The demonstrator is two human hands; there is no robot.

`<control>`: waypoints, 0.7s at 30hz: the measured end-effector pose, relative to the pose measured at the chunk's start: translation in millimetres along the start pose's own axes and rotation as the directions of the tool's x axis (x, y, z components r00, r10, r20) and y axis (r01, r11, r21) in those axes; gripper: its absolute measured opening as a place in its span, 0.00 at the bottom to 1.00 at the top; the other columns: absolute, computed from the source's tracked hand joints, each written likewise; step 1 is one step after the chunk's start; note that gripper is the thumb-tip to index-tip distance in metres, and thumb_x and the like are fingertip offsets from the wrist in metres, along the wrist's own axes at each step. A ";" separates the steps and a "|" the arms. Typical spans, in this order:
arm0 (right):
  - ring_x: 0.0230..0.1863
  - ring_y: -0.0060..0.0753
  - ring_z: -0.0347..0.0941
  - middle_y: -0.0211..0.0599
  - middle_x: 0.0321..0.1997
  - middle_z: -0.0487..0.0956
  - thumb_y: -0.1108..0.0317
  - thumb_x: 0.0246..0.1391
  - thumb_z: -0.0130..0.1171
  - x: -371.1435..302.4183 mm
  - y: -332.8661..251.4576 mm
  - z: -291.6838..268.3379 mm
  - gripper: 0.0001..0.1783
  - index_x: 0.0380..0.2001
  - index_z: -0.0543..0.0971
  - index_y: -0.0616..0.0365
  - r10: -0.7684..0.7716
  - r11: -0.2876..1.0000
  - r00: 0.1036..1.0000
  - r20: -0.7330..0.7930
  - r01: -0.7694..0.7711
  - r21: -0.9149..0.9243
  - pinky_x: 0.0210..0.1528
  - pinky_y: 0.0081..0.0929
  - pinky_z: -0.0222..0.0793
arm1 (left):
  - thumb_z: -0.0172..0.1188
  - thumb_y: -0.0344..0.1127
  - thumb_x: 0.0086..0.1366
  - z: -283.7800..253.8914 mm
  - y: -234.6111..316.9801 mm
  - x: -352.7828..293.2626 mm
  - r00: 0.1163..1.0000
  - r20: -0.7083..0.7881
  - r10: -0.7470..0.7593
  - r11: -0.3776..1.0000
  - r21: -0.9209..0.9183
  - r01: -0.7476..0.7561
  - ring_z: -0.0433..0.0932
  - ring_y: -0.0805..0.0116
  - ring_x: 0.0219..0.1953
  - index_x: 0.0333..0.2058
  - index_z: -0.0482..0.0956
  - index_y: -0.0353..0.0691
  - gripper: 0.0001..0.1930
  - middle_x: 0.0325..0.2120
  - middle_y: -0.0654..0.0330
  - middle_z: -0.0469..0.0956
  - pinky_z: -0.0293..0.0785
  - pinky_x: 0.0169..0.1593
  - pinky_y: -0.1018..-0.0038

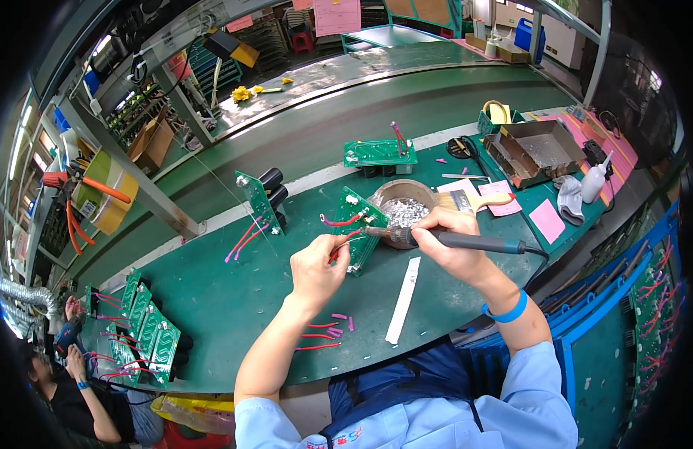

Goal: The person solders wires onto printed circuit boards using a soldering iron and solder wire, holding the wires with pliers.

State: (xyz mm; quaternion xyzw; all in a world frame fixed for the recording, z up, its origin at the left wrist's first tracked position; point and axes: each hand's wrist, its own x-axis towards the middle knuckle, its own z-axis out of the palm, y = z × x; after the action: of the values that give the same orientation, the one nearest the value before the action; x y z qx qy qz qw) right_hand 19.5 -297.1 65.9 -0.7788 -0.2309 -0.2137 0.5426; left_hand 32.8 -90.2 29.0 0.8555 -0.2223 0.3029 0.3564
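My left hand (316, 271) pinches a red wire (352, 234) against a green circuit board (366, 253) in front of me. Closed round a soldering iron (481, 242) with a dark handle, my right hand (453, 247) points its tip left at the same spot on the board. A second red wire (340, 222), with a purple sleeve at its end, stands out from the board. Just behind the iron is a round brown pot (382, 196) of silvery scraps, with a paintbrush (472, 200) at its right edge. A white strip (403, 303) lies nearer to me.
More boards stand at the back (380, 153), the left middle (263, 198) and the front left (148, 329). Loose red wires (318, 346) and purple sleeves (351, 323) lie by my left forearm. A metal tray (533, 150) and white bottle (595, 179) are far right. A co-worker (92, 396) sits left.
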 end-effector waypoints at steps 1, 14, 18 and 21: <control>0.19 0.24 0.69 0.35 0.17 0.73 0.73 0.38 0.55 0.0 -0.3 0.0 0.04 0.17 0.73 0.63 0.008 1.000 1.000 -0.010 -0.007 0.014 0.21 0.19 0.63 | 0.56 0.24 0.43 -0.9 0.3 -0.1 1.000 0.008 -0.005 1.000 0.009 0.005 0.73 0.65 0.17 0.22 0.72 0.36 0.04 0.17 0.57 0.72 0.67 0.21 0.76; 0.18 0.27 0.71 0.38 0.17 0.74 0.69 0.36 0.61 -30.1 16.2 11.8 0.10 0.20 0.74 0.64 0.014 0.999 0.989 -0.148 -0.007 0.047 0.20 0.18 0.64 | 0.54 0.23 0.45 -4.5 -0.6 -2.4 0.998 -0.006 -0.069 0.996 -0.048 0.069 0.72 0.69 0.17 0.24 0.72 0.35 0.04 0.18 0.57 0.72 0.67 0.21 0.78; 0.18 0.33 0.72 0.39 0.17 0.73 0.65 0.36 0.62 -42.0 22.8 19.3 0.13 0.20 0.73 0.64 -0.074 0.997 0.974 -0.216 0.071 -0.021 0.20 0.20 0.65 | 0.54 0.23 0.45 -4.7 -0.2 -2.5 0.995 -0.008 -0.103 0.994 -0.044 0.103 0.72 0.69 0.17 0.24 0.72 0.36 0.04 0.18 0.57 0.72 0.67 0.21 0.78; 0.15 0.25 0.70 0.36 0.14 0.72 0.60 0.43 0.57 -44.5 25.4 21.0 0.15 0.22 0.73 0.64 -0.170 0.985 0.958 -0.229 0.157 -0.075 0.18 0.16 0.62 | 0.54 0.23 0.45 -5.7 0.0 -3.2 0.993 -0.010 -0.115 0.993 -0.041 0.115 0.71 0.69 0.17 0.23 0.71 0.36 0.04 0.17 0.57 0.72 0.67 0.20 0.78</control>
State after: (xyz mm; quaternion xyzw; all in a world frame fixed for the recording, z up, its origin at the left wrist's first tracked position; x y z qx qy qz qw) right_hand 0.6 -290.7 14.2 -0.7412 -0.2228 -0.3546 0.5245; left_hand 28.4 -85.4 30.1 0.8576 -0.1765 0.2824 0.3918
